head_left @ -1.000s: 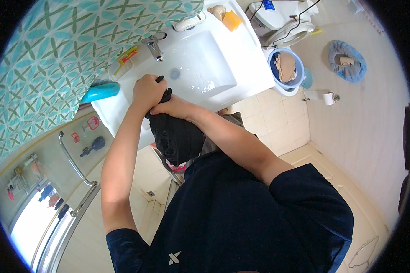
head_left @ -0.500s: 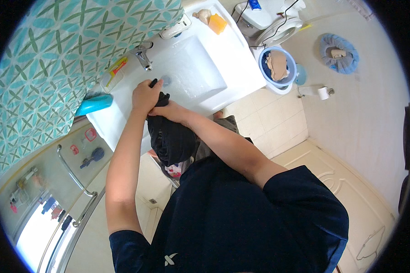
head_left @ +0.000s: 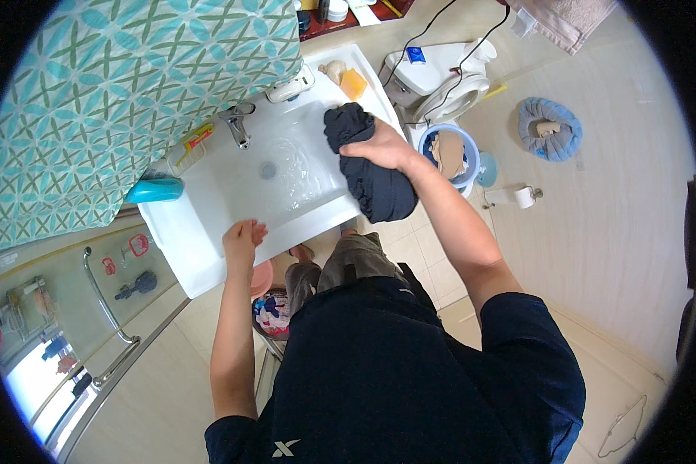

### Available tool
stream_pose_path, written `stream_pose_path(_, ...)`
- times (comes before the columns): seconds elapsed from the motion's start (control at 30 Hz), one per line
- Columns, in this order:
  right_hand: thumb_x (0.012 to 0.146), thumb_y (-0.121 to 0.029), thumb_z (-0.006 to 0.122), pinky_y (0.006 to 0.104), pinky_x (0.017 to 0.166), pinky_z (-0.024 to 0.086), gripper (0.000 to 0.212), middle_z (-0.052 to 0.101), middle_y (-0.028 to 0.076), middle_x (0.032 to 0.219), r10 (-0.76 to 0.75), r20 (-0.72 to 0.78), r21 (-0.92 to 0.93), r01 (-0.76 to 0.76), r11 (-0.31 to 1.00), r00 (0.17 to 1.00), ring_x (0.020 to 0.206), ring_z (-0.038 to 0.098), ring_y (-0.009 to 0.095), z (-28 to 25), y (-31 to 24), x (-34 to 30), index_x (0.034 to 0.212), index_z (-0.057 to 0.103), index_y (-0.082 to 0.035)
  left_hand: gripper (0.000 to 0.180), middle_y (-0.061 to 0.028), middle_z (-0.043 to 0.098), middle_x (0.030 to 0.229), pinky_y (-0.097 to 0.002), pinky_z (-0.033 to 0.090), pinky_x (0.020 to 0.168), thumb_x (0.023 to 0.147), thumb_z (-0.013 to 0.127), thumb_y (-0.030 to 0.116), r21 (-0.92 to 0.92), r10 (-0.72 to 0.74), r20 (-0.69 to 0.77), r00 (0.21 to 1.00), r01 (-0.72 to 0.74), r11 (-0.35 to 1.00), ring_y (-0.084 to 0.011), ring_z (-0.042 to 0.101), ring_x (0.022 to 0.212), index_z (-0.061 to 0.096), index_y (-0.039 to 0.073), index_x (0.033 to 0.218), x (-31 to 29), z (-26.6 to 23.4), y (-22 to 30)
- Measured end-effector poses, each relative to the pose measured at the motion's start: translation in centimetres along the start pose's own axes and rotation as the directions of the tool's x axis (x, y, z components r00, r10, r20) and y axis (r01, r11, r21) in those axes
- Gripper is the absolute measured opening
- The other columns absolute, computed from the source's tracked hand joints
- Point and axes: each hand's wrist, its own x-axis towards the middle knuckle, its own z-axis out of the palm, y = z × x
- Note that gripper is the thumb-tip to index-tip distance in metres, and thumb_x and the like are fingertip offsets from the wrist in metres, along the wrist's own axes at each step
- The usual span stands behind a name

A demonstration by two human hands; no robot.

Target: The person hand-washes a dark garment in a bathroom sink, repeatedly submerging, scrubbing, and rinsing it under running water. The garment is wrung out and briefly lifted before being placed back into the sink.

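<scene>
My right hand (head_left: 381, 147) grips a bunched black garment (head_left: 379, 192) over the sink's right front edge. One end of it bulges above my fingers, and a longer part hangs below them past the rim. At the front left of the white sink (head_left: 209, 240), my left hand (head_left: 243, 238) hovers with loosely bent fingers and nothing seen in it. Wet streaks lie in the basin around the drain (head_left: 267, 170). The chrome faucet (head_left: 238, 124) stands behind the basin.
A blue tub (head_left: 472, 155) of clothes stands right of the sink, before the toilet (head_left: 456, 100). A teal bottle (head_left: 156, 190) and an orange soap block (head_left: 353, 84) sit on the sink's edges. Below are a pink basin (head_left: 262, 278) and a laundry basket (head_left: 271, 313). A patterned curtain (head_left: 131, 93) hangs left.
Both hands were clutching the black garment over the basin's front left. The left hand has let go and drawn back toward me; the right has carried the garment to the right.
</scene>
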Motion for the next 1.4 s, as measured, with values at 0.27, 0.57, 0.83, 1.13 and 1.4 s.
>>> stream_pose_path(0.27,0.065,-0.060,0.089,0.0448,0.110,0.050,0.125,0.063,0.025,0.140,0.192,0.116,-0.601,-0.085,0.794,0.974,0.130,0.063,0.038,-0.6,6.0,3.7,0.165,0.030,-0.014,0.037,-0.0103,0.073,0.104,-0.0280,0.055,0.067,0.104,0.065,0.014,-0.098,-0.161,-0.416,0.895,0.132,0.986,-0.0169,0.071,0.084,0.054,0.004,0.137,-9.0,-6.1,-7.5)
stream_pose_path(0.57,0.068,-0.058,0.090,0.0532,0.111,0.048,0.128,0.055,0.023,0.147,0.017,-0.095,-0.606,-0.071,0.792,0.995,0.137,0.054,0.041,1.7,11.6,1.6,0.167,0.022,-0.016,0.049,-0.0098,0.072,0.111,-0.0348,0.057,0.076,0.102,0.068,0.019,-0.242,-0.328,-0.521,0.788,0.232,0.942,-0.0197,0.069,0.098,0.044,0.011,0.144,-16.6,-4.3,-10.5)
stream_pose_path(0.83,0.081,-0.036,0.083,0.0461,0.108,0.051,0.074,0.061,0.023,0.137,-0.272,-0.226,-0.363,0.178,0.914,0.935,0.127,0.060,0.041,0.5,9.4,-3.2,0.141,0.057,-0.001,0.050,-0.0091,0.071,0.103,-0.0271,0.052,0.060,0.099,0.068,0.015,-0.247,-0.218,-0.524,0.823,0.098,0.964,-0.0173,0.069,0.085,0.043,0.009,0.142,-14.6,-3.6,-11.6)
stream_pose_path(1.13,0.064,-0.059,0.092,0.0563,0.112,0.041,0.126,0.050,0.025,0.145,0.040,-0.269,-0.578,-0.195,0.793,0.962,0.135,0.051,0.042,3.6,8.3,1.6,0.162,0.034,-0.005,0.057,-0.0136,0.072,0.099,-0.0291,0.057,0.063,0.098,0.071,0.013,-0.107,-0.043,-0.343,0.938,0.006,0.994,-0.0182,0.070,0.085,0.042,0.006,0.147,-8.0,-0.6,-7.2)
stream_pose_path(1.4,0.088,-0.014,0.069,0.0542,0.104,0.047,0.066,0.060,0.008,0.138,-0.206,0.013,-0.781,0.138,0.609,0.979,0.127,0.058,0.039,5.2,10.2,2.1,0.150,0.053,-0.034,0.049,-0.0126,0.072,0.103,-0.0295,0.057,0.066,0.103,0.065,0.012,-0.030,-0.017,-0.278,0.960,0.009,1.000,-0.0198,0.071,0.083,0.042,0.007,0.146,-8.7,-1.3,-11.8)
